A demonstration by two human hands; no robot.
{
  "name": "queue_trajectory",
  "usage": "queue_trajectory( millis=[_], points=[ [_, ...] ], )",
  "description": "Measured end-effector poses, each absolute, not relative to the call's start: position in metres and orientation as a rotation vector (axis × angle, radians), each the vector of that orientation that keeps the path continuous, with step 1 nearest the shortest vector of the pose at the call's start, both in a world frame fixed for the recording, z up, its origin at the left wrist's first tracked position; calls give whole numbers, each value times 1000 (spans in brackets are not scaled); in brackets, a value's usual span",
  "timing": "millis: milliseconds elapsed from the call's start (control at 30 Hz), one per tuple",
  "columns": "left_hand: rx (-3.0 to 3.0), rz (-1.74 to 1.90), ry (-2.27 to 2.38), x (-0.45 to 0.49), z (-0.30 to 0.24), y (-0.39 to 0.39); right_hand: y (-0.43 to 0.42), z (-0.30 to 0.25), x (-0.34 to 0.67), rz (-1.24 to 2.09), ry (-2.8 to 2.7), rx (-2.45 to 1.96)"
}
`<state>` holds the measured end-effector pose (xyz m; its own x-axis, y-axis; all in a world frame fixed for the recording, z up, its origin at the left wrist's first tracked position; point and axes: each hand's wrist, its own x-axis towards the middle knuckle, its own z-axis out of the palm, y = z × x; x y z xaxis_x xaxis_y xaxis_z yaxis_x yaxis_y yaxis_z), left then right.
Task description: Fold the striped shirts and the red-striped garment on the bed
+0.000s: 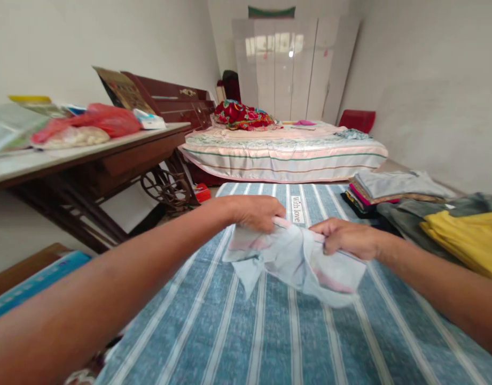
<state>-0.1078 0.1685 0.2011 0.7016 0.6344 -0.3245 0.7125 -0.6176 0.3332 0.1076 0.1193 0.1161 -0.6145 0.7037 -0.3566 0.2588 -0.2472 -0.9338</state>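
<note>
A small pale blue and white garment with pink patches (294, 262) hangs crumpled above a blue striped bedsheet (270, 331). My left hand (256, 212) is closed on its upper left edge. Closed too, my right hand (345, 238) pinches the upper right edge. Both arms reach forward over the sheet, and the cloth sags between the two hands.
Folded clothes are stacked at the right: a grey piece on top (393, 184) and a yellow one (466, 235). A treadle sewing table (109, 155) with a red plastic bag (105, 120) stands left. Beyond lie a second bed (286, 152) and a white wardrobe (289, 69).
</note>
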Motion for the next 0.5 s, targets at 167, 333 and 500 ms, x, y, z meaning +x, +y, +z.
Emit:
queue_trajectory(
  millis=[167,333,500],
  points=[
    [2351,-432,910,-90,195,141,2,60,78,2161,-910,-875],
    [2446,-649,796,-63,112,120,-70,7,56,2056,-733,-1015],
    [2721,-260,875,-72,78,103,-77,1,77,1919,-1121,-1227]
  ],
)
